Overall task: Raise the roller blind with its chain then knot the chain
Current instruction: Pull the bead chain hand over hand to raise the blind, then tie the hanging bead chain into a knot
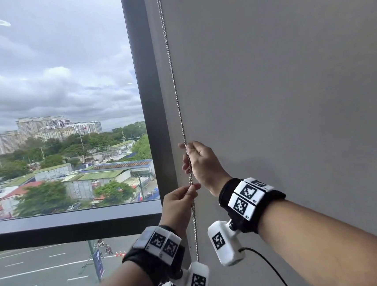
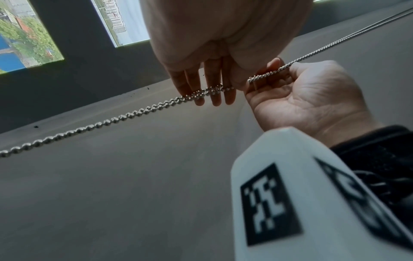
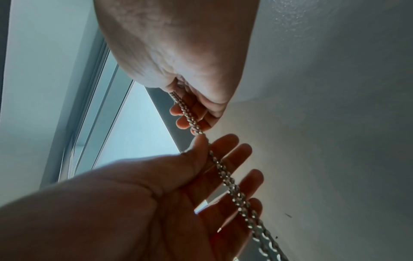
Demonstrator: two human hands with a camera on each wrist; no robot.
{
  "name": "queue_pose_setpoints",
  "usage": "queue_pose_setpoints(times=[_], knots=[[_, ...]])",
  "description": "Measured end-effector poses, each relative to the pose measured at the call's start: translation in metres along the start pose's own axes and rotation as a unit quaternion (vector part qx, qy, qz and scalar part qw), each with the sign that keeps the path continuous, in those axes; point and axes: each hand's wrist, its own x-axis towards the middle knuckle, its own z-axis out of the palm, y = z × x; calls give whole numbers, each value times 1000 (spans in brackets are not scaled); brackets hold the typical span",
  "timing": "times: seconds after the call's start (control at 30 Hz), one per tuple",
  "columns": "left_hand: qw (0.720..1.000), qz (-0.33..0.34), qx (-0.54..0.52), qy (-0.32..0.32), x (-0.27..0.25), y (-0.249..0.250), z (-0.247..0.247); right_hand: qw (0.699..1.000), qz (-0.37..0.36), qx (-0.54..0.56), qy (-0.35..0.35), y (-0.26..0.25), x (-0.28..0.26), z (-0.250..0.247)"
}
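The metal bead chain (image 1: 177, 102) hangs straight down along the left edge of the grey roller blind (image 1: 281, 87), just beside the dark window frame (image 1: 147, 100), and both of the person's hands are on it, one above the other. The right hand (image 1: 202, 164) is the upper one: its thumb and forefinger close on the chain near the top of the hand, while the other fingers stay long and only loosely bent, the beads running down across them (the right wrist view shows the strands lying over those spread fingers quite plainly). The left hand (image 1: 179, 204) sits directly beneath, almost touching the right wrist, and pinches the chain between thumb and fingertips; from the left wrist view its remaining fingers point out fairly straight behind the beads. Below that pinch the chain drops on past the left wrist and runs out of sight behind the white camera housing there. The blind covers the whole pane in front of the person, its lower edge not in view. To the left, the uncovered window (image 1: 53, 109) gives onto a cloudy sky, tower blocks, trees, low roofs and a road below. Each wrist wears a black strap with white blocks printed in black-and-white squares.
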Motion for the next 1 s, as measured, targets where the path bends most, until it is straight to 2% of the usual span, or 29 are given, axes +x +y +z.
queue_pose_setpoints(times=[0.4, 0.6, 0.67, 0.83, 1.0], knots=[[1000, -20, 11, -12, -25, -9, -4, 999, 12, 2, -33, 11, -37, -2], [998, -50, -25, -32, -40, -4, -7, 999, 33, 10, -29, 23, -59, -3], [999, -39, -16, -26, -44, 3, -9, 999, 34, -2, -24, 27, -67, -5], [999, 8, -7, 35, -42, 27, -12, 998, 12, -59, -10, 38, -81, -11], [999, 26, -40, -10, -42, 65, 2, 996, 2, -87, -25, 39, -99, -11]])
